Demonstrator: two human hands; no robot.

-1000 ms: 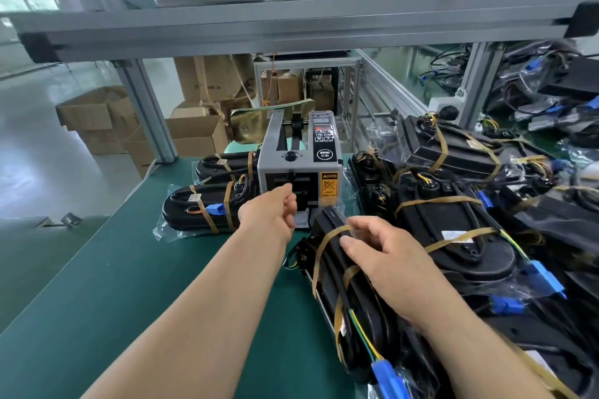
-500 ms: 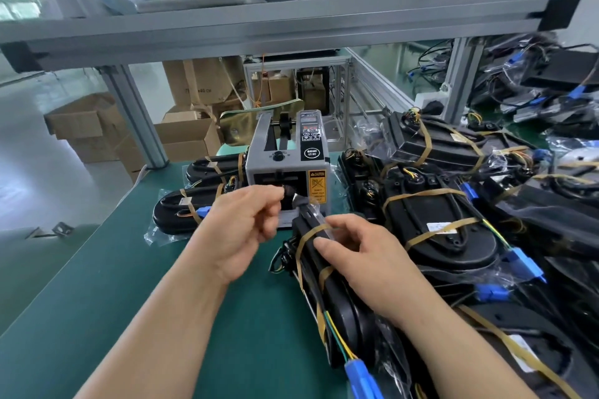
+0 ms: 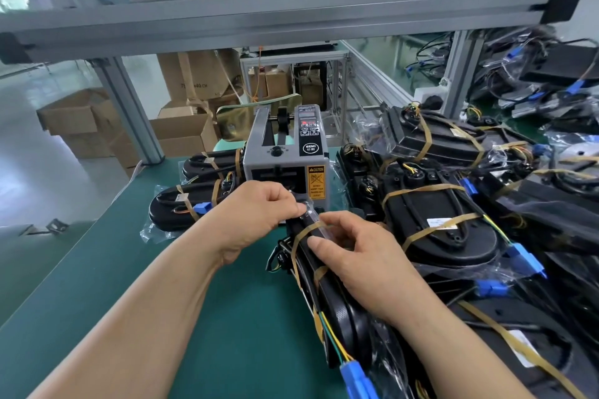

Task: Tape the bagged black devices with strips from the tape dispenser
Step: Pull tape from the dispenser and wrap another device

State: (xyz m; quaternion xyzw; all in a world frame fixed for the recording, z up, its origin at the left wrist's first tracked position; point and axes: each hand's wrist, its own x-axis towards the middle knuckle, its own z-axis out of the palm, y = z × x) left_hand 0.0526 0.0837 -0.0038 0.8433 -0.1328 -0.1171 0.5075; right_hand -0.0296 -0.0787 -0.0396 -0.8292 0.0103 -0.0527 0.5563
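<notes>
- Our left hand (image 3: 259,214) has its fingers (image 3: 291,204) curled. They pinch a short tape strip (image 3: 312,214) by one end.
- Our right hand (image 3: 366,256) grips the bagged black device (image 3: 340,317). Its fingers (image 3: 335,221) curl over the top edge and the thumb presses on the side.
- The device stands on its long edge on the green table (image 3: 194,317). It runs from under the right fingers back toward us.
- The tape strip sits at the far end of the device, between the left fingers and the right fingers.
- The tape dispenser (image 3: 285,168) stands just behind the left fingers, with its front facing us. We cannot tell if the device touches it.
- To the right of the right fingers, a pile of taped devices (image 3: 437,230) crowds close to the held one. There is little room on that side.
- To the left of the left fingers, two more taped devices (image 3: 181,207) lie flat beside the dispenser.
- Left of the fingers and nearer to us, a wide stretch of green table top shows. That is the biggest room to move in.
- The table's left edge runs well to the left of the left fingers. Past it are the floor and some cardboard boxes (image 3: 181,133).
- A grey metal beam (image 3: 291,6) crosses high above the fingers.
- A blue plug (image 3: 356,376) hangs on wires at the near end of the device, well back from the right fingers.
</notes>
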